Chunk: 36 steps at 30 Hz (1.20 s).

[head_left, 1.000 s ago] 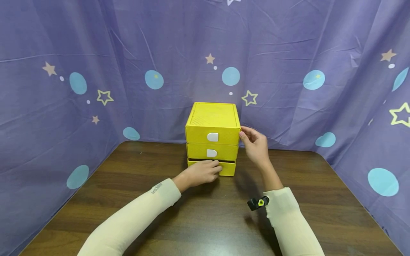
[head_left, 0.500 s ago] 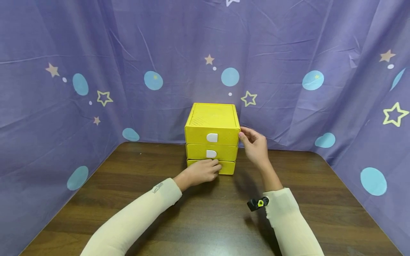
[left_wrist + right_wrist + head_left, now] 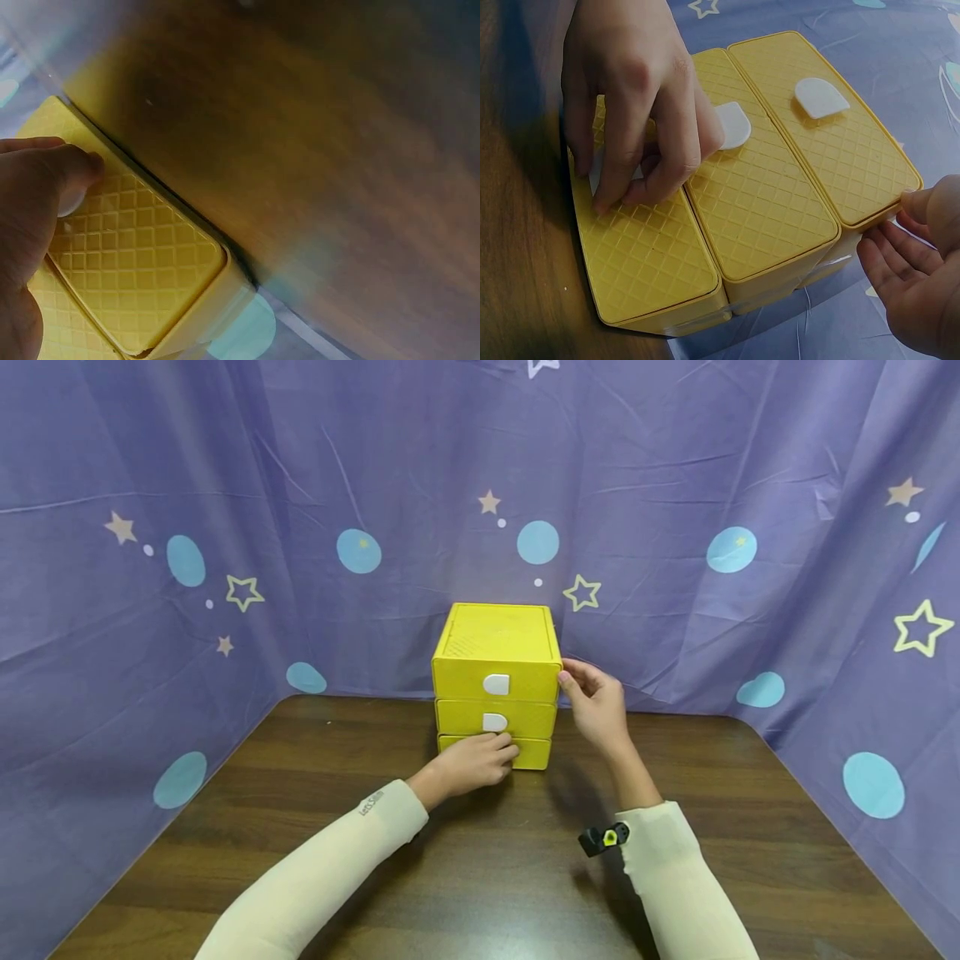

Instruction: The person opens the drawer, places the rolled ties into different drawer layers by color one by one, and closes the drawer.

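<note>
A yellow three-drawer unit (image 3: 498,631) stands on the table against the curtain, each drawer front quilted in texture. My left hand (image 3: 471,763) is at the bottom drawer (image 3: 533,755), its bent fingers pinching the white handle (image 3: 71,204), which they mostly cover. That drawer sits flush under the other two. My right hand (image 3: 602,706) grips the unit's upper right corner. In the right wrist view its thumb lies at the front edge of the top drawer (image 3: 855,161), with the fingers along the side. White tabs show on the top and middle drawers (image 3: 761,195).
The brown wooden table (image 3: 480,877) spreads out in front of the unit. A purple curtain (image 3: 420,468) with stars and blue dots encloses the back and both sides. A black strap-like piece (image 3: 600,838) sits at the right sleeve cuff.
The bottom drawer, slightly pulled out with a dark gap above it a second ago, has gone in flush, the left hand moving with it. The right hand has kept its place.
</note>
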Motion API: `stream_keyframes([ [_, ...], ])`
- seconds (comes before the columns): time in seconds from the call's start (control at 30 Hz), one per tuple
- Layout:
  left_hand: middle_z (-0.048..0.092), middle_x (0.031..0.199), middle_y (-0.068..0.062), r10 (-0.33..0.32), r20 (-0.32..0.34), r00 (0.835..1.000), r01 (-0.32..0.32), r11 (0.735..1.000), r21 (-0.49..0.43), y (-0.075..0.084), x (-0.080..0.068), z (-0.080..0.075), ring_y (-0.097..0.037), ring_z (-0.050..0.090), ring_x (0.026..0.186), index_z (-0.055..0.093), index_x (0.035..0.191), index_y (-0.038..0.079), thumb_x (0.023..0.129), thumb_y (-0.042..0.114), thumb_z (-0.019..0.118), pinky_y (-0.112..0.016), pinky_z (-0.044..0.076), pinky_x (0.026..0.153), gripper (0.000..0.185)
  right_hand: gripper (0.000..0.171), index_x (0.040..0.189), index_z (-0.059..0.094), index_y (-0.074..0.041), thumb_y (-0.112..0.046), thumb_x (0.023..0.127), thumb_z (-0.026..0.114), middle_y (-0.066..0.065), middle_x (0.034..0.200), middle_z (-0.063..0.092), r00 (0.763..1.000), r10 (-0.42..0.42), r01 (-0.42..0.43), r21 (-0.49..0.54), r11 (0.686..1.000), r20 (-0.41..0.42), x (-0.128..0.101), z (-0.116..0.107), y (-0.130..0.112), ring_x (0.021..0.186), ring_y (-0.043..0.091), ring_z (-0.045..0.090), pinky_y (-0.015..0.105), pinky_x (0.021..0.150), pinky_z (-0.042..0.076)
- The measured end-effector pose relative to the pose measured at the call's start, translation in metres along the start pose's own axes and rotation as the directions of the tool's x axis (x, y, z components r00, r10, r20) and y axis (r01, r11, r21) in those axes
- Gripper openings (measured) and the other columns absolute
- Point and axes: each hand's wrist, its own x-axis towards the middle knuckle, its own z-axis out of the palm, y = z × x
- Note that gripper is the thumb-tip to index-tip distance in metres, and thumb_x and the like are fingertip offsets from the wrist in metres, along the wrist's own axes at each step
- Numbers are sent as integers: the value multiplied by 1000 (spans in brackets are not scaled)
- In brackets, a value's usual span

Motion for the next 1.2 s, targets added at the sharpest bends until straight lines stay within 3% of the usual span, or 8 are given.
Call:
stream_keyframes([
  [0.17,59,106,1,-23,38,999,24,1000,-19,-1,1,-5,-20,50,101,78,101,23,98,18,66,-27,49,89,13,28,125,66,14,0,100,63,29,118,70,1000,6,-6,8,1000,-1,0,0,-1,97,22,68,14,83,55],
  [0.33,60,106,1,-72,92,993,85,985,-149,-3,2,-14,-20,52,101,77,101,21,98,18,68,-28,50,93,10,27,123,67,14,-1,100,64,29,115,71,1000,4,-4,1,1000,5,1,-1,-1,97,27,68,13,81,54],
  [0.5,62,103,1,-143,81,986,160,944,-288,-7,3,-27,-20,54,96,73,97,18,95,22,70,-30,53,83,6,28,122,69,11,-6,100,66,27,111,72,1000,-23,23,-14,1000,-1,5,-6,19,92,22,69,13,78,54],
  [0.7,61,100,-1,-234,40,971,229,877,-422,-14,-1,-38,-21,58,95,71,95,15,91,23,74,-34,55,82,9,29,120,73,5,-15,99,70,21,109,74,1000,-28,28,-45,999,-12,8,-15,40,88,10,67,14,77,54],
  [0.83,63,104,-2,-310,98,946,318,823,-470,-15,-9,-46,-22,60,94,74,101,15,90,25,76,-37,55,81,15,31,123,72,2,-19,100,69,16,110,75,1000,-28,30,-134,991,11,6,-15,37,93,15,69,19,80,56],
  [0.93,65,104,-2,-349,169,922,386,777,-497,-16,-18,-56,-23,61,91,75,106,14,90,26,77,-38,55,78,20,32,125,71,0,-21,101,68,13,112,75,998,-36,46,-218,975,48,3,-12,35,98,22,71,31,85,60],
  [1.07,65,102,-2,-396,238,887,461,720,-519,-17,-32,-67,-24,61,92,76,112,13,91,29,77,-40,54,80,27,35,129,69,0,-22,102,67,15,115,74,993,-40,76,-329,941,113,-2,-12,34,106,29,70,47,94,58],
  [1.2,66,104,-3,-454,280,846,531,664,-527,-18,-49,-73,-27,62,97,75,118,12,93,33,76,-44,54,84,32,42,135,64,2,-24,103,65,19,124,70,984,-14,93,-441,893,179,-7,-18,36,118,35,64,53,103,52],
])
